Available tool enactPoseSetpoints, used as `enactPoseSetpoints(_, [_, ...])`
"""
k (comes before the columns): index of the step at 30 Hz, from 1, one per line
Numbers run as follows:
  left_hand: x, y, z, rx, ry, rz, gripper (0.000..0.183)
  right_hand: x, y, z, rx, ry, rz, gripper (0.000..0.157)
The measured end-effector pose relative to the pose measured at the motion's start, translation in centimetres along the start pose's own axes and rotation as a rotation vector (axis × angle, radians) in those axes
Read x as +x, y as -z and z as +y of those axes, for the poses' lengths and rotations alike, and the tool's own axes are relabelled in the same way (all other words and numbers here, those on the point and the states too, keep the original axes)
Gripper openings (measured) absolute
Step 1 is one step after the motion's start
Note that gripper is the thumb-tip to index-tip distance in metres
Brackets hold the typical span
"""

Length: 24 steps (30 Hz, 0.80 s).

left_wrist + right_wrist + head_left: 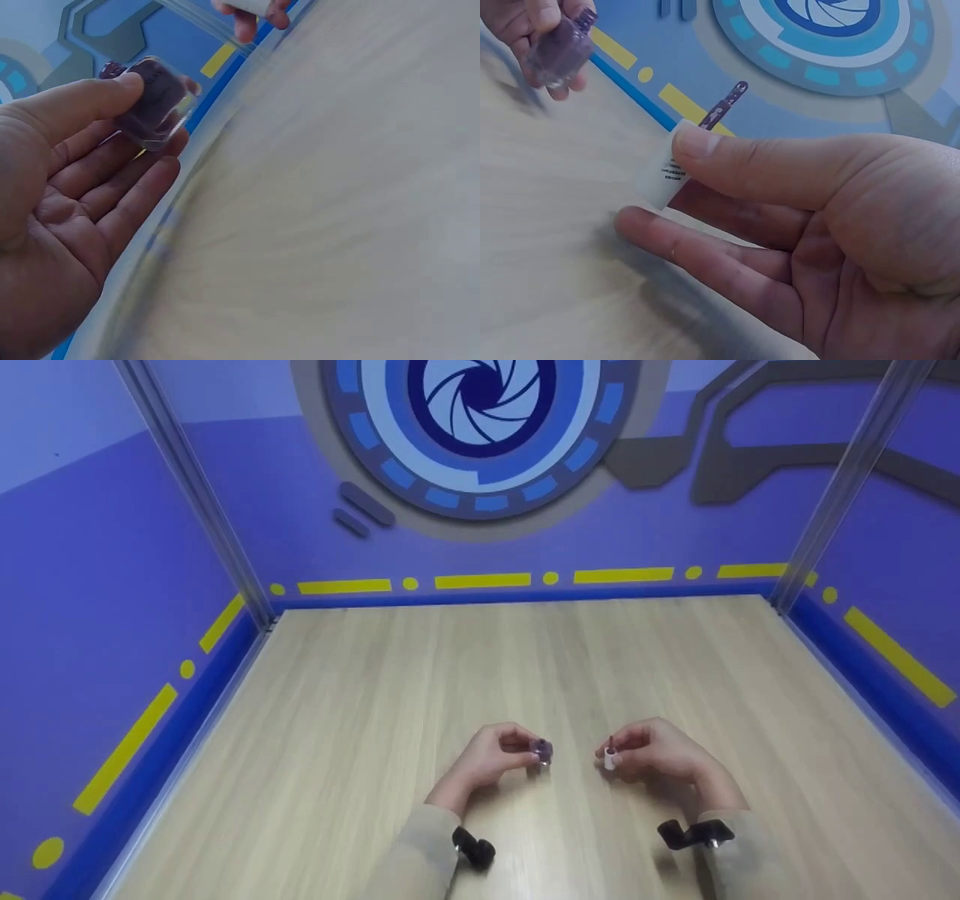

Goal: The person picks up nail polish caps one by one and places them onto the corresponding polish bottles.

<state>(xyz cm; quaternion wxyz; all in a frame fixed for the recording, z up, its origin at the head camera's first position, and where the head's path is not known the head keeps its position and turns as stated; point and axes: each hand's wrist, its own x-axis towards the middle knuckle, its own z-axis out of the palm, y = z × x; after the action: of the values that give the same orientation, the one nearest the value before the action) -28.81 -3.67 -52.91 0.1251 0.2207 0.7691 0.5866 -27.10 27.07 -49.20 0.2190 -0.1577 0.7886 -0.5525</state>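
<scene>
A pale wood-grain bench (360, 675) spreads below; over it, the left hand (484, 754) pinches a small purple bottle (154, 97) between thumb and fingers, its faint marks unreadable; opposite, apart from it, the right hand's (667, 750) thumb and fingers pinch a white cap (660, 178) with a purple stem (718, 112), its dark print too small to read; beyond, a blue wall (255, 495) carries yellow dashes (482, 580).
</scene>
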Motion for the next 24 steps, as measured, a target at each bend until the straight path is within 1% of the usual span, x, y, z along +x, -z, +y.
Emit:
enactPoseSetpoints(3, [0.2,-0.7,0.2,-0.044,0.0,0.025,0.024,-0.6,-0.3,-1.9,-0.029,0.006,0.014,0.028])
enactPoseSetpoints(4, [0.2,-0.9,0.3,-0.05,0.002,0.031,0.024,-0.6,-0.3,-2.1,-0.049,0.024,0.025,0.028])
enactPoseSetpoints(7, [0.3,-1.6,0.3,-0.047,0.005,0.041,0.024,-0.2,-0.2,-1.7,-0.135,0.065,0.069,0.028])
enactPoseSetpoints(10, [0.3,-2.2,0.4,-0.041,0.003,0.03,0.025,0.3,-0.2,-1.1,-0.19,0.088,0.101,0.026])
enactPoseSetpoints(13, [0.3,-2.6,0.4,-0.039,-0.003,0.024,0.026,0.7,-0.3,-0.9,-0.203,0.1,0.124,0.024])
enactPoseSetpoints(19, [0.3,-2.9,0.4,-0.021,-0.022,0.022,0.025,0.8,-0.9,-1.7,-0.236,0.135,0.203,0.025])
enactPoseSetpoints(24, [0.3,-3.0,0.4,0.008,-0.026,0.041,0.024,0.8,-1.7,-2.4,-0.257,0.157,0.237,0.017])
